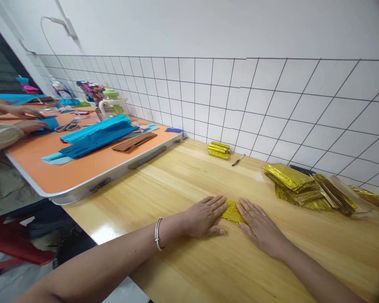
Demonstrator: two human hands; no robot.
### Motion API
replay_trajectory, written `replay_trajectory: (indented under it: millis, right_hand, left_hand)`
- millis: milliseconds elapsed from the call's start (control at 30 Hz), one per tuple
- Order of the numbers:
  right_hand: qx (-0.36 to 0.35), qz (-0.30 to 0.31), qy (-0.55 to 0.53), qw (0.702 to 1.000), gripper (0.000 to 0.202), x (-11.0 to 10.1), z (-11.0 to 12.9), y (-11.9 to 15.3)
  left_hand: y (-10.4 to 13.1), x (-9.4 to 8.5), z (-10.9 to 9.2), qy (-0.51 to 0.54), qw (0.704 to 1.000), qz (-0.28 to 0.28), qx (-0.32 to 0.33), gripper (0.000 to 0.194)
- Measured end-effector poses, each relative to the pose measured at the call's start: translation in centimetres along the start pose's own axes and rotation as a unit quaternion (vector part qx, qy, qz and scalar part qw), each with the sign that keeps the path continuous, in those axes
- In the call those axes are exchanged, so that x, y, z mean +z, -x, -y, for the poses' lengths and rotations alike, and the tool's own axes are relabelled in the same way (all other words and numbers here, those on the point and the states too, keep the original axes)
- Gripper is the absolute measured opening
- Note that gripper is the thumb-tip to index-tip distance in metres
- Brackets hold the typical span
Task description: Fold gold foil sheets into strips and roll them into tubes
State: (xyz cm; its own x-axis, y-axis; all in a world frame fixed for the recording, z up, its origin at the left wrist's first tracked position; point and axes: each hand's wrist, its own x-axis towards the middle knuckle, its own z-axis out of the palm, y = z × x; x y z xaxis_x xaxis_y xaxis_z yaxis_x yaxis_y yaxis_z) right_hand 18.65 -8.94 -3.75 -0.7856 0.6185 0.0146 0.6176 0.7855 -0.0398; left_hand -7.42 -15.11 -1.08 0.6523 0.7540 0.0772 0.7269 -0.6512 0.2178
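A small piece of shiny gold foil paper [233, 211] lies flat on the wooden table [189, 261]. My left hand [205, 216] rests flat over its left end, fingers stretched out, a bracelet round the wrist. From the other side, my right hand [257, 223] lies flat with its fingertips on the foil's right edge. Both palms face down and neither hand grips anything. The ends of the foil under my fingers are hidden.
Gold foil stacks [290, 181] lie at right by the tiled wall. Folded gold bundles [219, 150] and a pen-like object [238, 160] sit further back. On the orange table [34, 168] are blue paper [97, 132], scissors [70, 125] and a jug [112, 103]; another person's hands [25, 115] work there.
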Motion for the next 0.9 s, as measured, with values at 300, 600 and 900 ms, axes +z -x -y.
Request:
replay_trajectory:
  millis: [300,600,900]
  right_hand:
    - [0.003,0.0,0.013,1.0,0.06,-0.1,0.3,0.3]
    - [-0.001,-0.015,0.01,1.0,0.059,-0.3,0.4,0.4]
    - [-0.002,-0.013,0.002,1.0,0.059,-1.2,0.9,0.4]
  left_hand:
    - [-3.7,-0.7,1.6,0.032,0.997,-0.077,0.011,0.04]
    - [-4.0,0.7,0.4,0.024,0.995,-0.014,0.099,0.084]
    - [-2.7,0.0,1.6,0.031,0.99,0.019,0.134,0.07]
